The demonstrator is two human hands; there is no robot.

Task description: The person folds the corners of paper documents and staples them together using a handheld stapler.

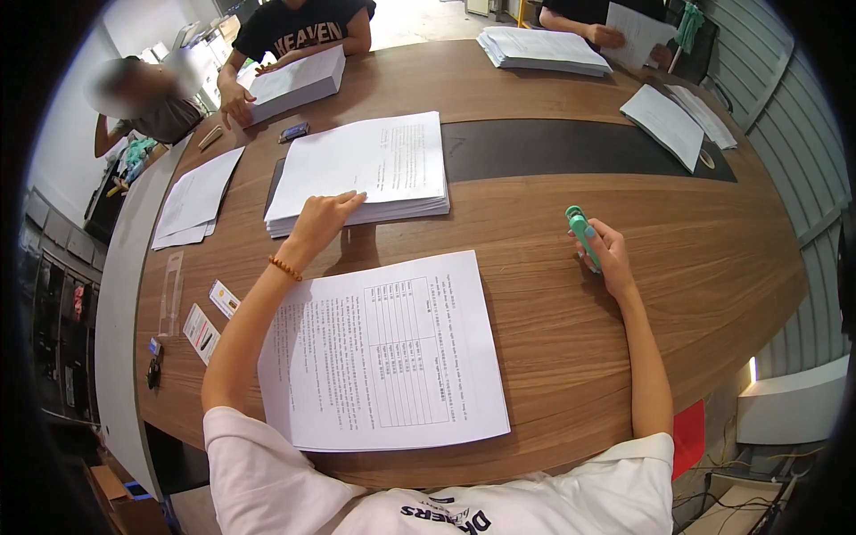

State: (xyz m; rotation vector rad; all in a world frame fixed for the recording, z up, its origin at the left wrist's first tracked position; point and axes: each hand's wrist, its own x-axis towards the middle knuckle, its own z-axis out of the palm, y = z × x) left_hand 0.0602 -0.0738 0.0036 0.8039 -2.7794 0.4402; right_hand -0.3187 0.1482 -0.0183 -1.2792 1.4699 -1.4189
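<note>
My left hand rests on the near edge of a thick stack of printed sheets, its fingers stretched out over the top page and nothing gripped. A bead bracelet circles that wrist. Over bare wood on the right, my right hand is closed round a green stapler, which points away from me. Between my forearms lies a lower pile of printed paper with a table on its top page; the left forearm passes over its left edge.
Loose sheets, cards and keys lie at the left. Across the desk, one person touches a paper stack; another holds sheets near a second stack. More papers lie far right.
</note>
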